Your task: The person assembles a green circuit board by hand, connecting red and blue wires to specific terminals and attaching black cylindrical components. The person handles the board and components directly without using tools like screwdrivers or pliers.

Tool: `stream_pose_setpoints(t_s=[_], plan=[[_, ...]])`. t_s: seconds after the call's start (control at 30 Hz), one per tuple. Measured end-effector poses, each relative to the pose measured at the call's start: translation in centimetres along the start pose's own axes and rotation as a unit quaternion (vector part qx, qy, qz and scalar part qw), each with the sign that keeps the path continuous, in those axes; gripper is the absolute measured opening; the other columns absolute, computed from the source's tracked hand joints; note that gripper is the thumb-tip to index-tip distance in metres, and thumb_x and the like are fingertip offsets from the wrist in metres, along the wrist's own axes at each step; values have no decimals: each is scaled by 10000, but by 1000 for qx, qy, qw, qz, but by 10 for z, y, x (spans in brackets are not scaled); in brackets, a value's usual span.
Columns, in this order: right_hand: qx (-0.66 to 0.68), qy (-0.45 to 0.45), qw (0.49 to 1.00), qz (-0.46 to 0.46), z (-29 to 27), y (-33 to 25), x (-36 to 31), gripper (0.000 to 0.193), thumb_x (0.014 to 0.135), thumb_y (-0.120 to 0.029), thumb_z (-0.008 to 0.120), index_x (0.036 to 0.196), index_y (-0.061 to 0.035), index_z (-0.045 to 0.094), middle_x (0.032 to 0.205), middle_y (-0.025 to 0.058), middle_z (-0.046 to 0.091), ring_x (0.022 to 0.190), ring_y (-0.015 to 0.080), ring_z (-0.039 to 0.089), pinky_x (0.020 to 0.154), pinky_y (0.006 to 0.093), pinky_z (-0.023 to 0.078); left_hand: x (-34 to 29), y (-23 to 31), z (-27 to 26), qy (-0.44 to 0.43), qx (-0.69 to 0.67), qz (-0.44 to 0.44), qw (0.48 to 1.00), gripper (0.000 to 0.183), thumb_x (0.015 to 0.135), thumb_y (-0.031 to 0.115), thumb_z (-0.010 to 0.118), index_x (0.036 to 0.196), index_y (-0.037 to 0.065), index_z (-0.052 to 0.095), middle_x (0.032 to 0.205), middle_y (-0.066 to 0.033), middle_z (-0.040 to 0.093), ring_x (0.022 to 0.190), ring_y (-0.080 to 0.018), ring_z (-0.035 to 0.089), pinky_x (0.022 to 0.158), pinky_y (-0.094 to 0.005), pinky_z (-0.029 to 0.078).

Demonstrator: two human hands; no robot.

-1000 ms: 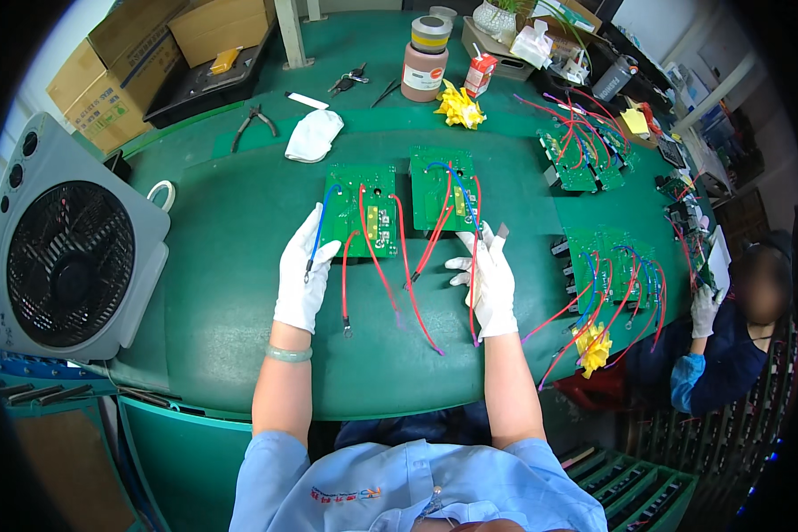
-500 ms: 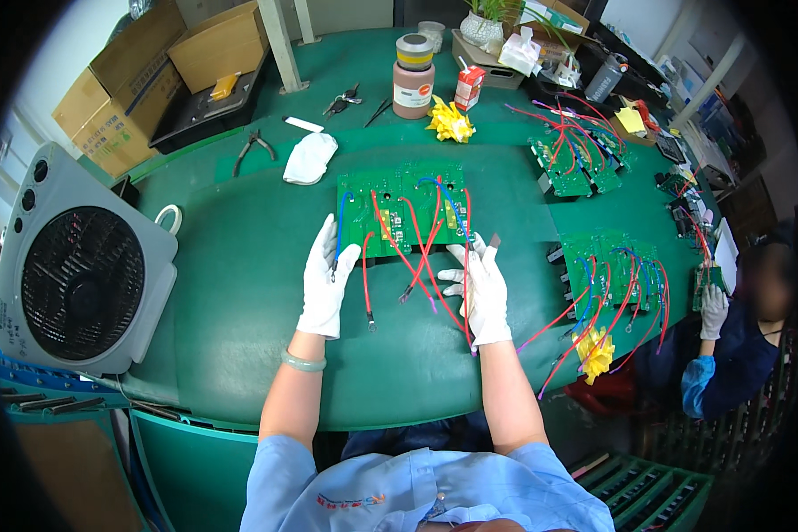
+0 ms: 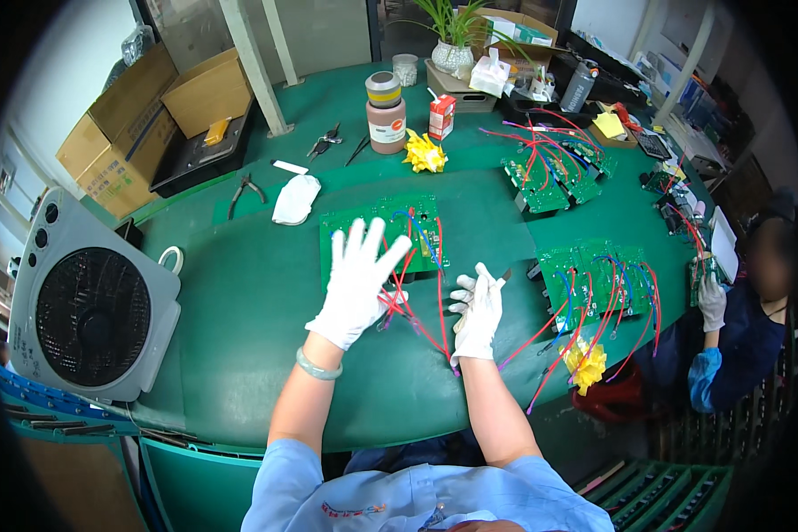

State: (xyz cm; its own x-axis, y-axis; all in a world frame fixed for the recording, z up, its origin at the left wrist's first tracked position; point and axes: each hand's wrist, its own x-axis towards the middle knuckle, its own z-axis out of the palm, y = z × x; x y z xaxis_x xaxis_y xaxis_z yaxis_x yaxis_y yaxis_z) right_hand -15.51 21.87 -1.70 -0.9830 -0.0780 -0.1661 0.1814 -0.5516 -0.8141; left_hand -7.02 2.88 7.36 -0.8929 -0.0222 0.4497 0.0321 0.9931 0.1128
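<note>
A green circuit board (image 3: 426, 255) with red and blue wires lies on the green-topped table in front of me. My left hand (image 3: 356, 284), in a white glove, is open with fingers spread over the board's left half, hiding part of it and some wires. To the right of the board is my gloved right hand (image 3: 477, 312), fingers partly curled. A small flat dark-tipped piece (image 3: 506, 276) pokes out between its thumb and fingers; its kind is unclear. Red wires (image 3: 440, 310) trail from the board's near edge towards my right hand.
More wired boards (image 3: 585, 284) lie at the right, with others behind. A grey fan (image 3: 97, 293) stands at the left. Pliers (image 3: 246, 193), a white cloth (image 3: 296, 199), a bottle (image 3: 386, 124) and a yellow bundle (image 3: 425, 153) sit farther back. A co-worker (image 3: 745, 328) is at the right.
My left hand has moved from the board's left edge to over it, fingers now spread. The right hand sits slightly lower. The whole view has shifted a little.
</note>
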Motion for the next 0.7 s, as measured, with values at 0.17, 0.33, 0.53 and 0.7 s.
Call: stream_pose_setpoints(t_s=[0.17,0.33,0.53,0.7], plan=[[12,-6,1000,14,-3,0,-1,397,1077,-275,518,1390,-30,501,963,79,693,666,103,628,521,225,505,-7,5,34,-7,62,-1,998,824,744,336,810,1496,246,487,1481,-203,498,1289,-373,543,1151,-662,268],[26,-5,999,38,-3,-4,-6,395,1073,-272,530,1387,-32,513,954,82,701,677,113,636,534,239,514,1,7,48,3,81,0,997,717,840,251,711,1513,205,469,1477,-186,515,1261,-350,569,1140,-662,282],[50,28,998,24,-5,-12,-7,390,1068,-281,546,1376,-42,530,946,82,699,677,121,634,534,239,511,38,-2,68,-1,82,-11,997,696,875,199,655,1533,195,431,1481,-155,528,1275,-363,567,1159,-633,272],[66,50,996,19,-4,-14,-4,397,1063,-286,560,1388,-60,531,953,65,684,713,125,632,560,244,504,59,-1,80,-11,56,5,998,694,883,183,631,1540,151,408,1475,-164,534,1263,-382,578,1174,-632,245]])
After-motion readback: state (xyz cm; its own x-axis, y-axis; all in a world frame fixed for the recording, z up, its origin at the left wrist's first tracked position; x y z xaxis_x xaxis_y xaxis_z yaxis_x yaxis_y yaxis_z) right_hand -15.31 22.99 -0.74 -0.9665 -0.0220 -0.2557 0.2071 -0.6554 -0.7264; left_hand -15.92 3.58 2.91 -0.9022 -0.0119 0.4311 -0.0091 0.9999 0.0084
